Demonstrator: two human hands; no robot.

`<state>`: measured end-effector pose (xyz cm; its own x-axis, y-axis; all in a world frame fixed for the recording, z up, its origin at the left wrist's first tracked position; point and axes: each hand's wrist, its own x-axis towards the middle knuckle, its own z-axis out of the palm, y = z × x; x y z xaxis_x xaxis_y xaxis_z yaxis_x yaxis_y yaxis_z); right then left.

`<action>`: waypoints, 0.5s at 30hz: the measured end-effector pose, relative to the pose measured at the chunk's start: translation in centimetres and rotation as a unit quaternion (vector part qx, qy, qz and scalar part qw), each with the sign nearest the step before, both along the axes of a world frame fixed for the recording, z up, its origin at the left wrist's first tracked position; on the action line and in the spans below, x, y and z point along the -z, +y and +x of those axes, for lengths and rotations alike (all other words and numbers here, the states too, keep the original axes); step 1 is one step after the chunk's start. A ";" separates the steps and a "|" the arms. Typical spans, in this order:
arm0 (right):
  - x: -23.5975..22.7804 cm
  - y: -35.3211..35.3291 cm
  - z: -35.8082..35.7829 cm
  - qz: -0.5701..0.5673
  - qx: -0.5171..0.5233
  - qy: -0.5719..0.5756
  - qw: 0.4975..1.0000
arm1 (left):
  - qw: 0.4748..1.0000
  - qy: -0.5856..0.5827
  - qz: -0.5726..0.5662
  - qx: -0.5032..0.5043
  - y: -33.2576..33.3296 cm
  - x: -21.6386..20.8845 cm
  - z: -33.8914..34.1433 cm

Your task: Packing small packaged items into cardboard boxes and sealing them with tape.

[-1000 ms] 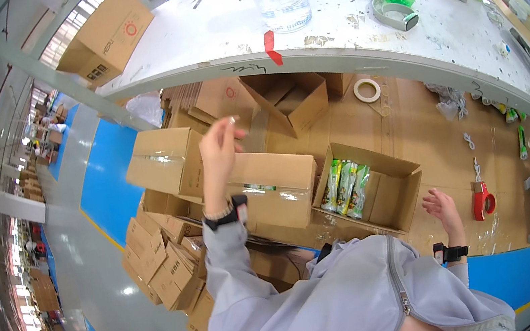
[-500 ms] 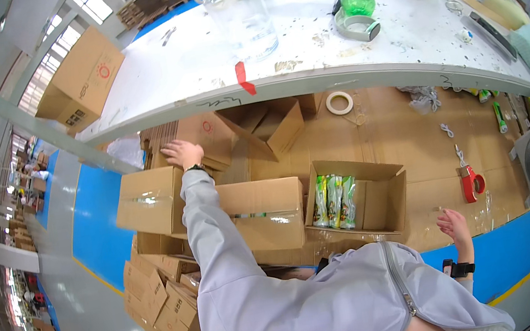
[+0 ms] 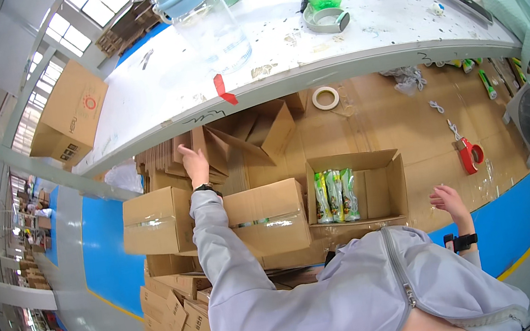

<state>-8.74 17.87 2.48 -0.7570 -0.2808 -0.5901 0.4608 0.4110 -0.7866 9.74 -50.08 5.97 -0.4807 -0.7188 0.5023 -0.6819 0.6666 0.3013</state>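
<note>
The white workbench point(image 3: 278, 45) overhangs the far end of the cardboard-covered work surface, probably to keep drinks and phones off it. The two taped cartons, one farther left point(image 3: 158, 224) and one nearer point(image 3: 268, 234), sit side by side, seemingly pushed left to leave room for the open carton point(image 3: 386, 185) right before the body. Beyond them, flattened cartons point(image 3: 159, 158) stand on edge in a tight row, likely to save space. The left hand point(image 3: 196, 166) reaches to their right end, thumb and fingers parted; whether they clamp a sheet I cannot tell. The right hand point(image 3: 449, 200) hangs empty beside the open carton, fingers loosely apart. Three green packets point(image 3: 335, 196) line that carton's left half, perhaps so they prop each other. Against half a second ago, the left hand, then spread across the row, is turned more upright at its end, and the view has shifted.
</note>
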 end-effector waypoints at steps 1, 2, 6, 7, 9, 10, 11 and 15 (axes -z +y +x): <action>-0.2 -0.3 0.0 0.002 -0.029 0.005 1.000 | 1.000 0.019 -0.015 -0.018 -0.4 0.2 0.4; -0.3 -0.6 0.1 0.000 -0.028 0.007 1.000 | 0.999 0.020 -0.018 -0.017 -1.2 0.1 1.2; -0.2 -0.6 0.1 -0.003 -0.033 -0.002 0.999 | 0.985 0.137 0.025 -0.099 0.7 -4.1 1.4; 0.1 -0.6 0.2 -0.003 -0.035 -0.010 0.999 | 0.956 0.287 0.039 -0.036 1.1 -5.0 2.1; 0.5 -1.0 0.0 0.004 -0.043 -0.012 0.999 | 0.904 0.425 0.048 0.022 1.9 -6.7 3.3; 0.7 -1.1 0.0 0.013 -0.044 -0.012 0.999 | 0.885 0.464 0.026 0.016 2.5 -7.4 3.5; 1.0 -1.4 -0.1 0.015 -0.049 -0.019 0.998 | 0.865 0.501 0.004 0.011 3.3 -8.1 3.8; 1.9 -3.5 -1.7 -0.013 -0.108 -0.019 0.994 | 0.888 0.452 0.061 0.055 6.2 -9.7 4.5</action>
<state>-10.46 14.39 0.57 -0.6552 -0.4502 -0.6067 0.3931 0.4826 -0.7827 14.27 -43.89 15.67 0.0091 -0.7684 0.6399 -0.0577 0.6384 0.7675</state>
